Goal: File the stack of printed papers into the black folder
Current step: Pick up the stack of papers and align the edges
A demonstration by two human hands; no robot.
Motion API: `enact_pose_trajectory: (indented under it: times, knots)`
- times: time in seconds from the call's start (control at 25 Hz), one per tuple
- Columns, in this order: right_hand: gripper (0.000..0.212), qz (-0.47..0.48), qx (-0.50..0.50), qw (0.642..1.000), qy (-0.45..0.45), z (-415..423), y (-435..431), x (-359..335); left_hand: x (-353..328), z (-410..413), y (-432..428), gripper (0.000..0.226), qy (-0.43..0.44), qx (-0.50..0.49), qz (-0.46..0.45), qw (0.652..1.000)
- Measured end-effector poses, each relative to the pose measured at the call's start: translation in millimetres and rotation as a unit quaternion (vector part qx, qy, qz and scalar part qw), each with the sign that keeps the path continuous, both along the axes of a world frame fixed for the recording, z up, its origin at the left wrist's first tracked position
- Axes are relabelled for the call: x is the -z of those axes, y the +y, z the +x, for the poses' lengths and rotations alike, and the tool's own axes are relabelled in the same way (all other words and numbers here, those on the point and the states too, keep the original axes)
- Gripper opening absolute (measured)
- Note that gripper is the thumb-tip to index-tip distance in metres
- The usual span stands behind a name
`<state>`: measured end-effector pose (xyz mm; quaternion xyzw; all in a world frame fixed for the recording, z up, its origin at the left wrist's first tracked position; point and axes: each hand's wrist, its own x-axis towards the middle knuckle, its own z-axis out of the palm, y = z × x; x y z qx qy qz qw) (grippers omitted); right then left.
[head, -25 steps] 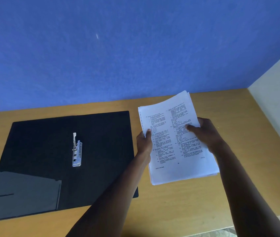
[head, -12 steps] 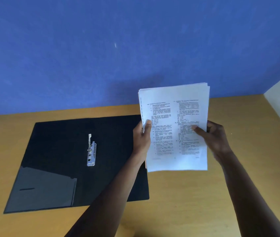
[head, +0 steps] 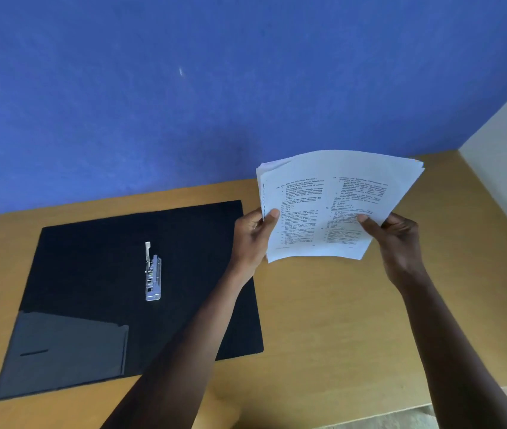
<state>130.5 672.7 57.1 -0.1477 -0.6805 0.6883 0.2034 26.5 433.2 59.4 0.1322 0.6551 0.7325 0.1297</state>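
Note:
The stack of printed papers (head: 332, 199) is held up off the desk, tilted towards me, its top edge bowed and fanned slightly. My left hand (head: 253, 236) grips its left edge with the thumb on the printed face. My right hand (head: 396, 239) grips its lower right edge. The black folder (head: 97, 274) lies open and flat on the desk to the left. Its silver metal clip (head: 152, 274) stands at the middle with one prong up. A grey inner pocket (head: 66, 348) covers its near left corner.
The wooden desk (head: 323, 320) runs to a blue wall (head: 215, 88) at the back and a cream wall (head: 505, 144) at the right. My left forearm crosses over the folder's near right corner.
Both hands have lifted the stack off the desk and tipped it upright; its top edge now bends back. The folder has not moved.

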Motion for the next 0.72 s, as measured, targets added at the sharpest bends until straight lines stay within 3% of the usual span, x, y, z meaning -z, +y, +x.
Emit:
enact_pose_trajectory:
  times: [0.44,0.72]
  knots:
    - [0.025,-0.037,-0.025,0.999,0.015,6,8,17,13,0,8,0.021,-0.028,0.039,-0.043,0.998]
    - [0.026,-0.05,-0.043,0.997,0.026,9,9,24,15,5,11,0.022,-0.038,0.057,-0.02,0.997]
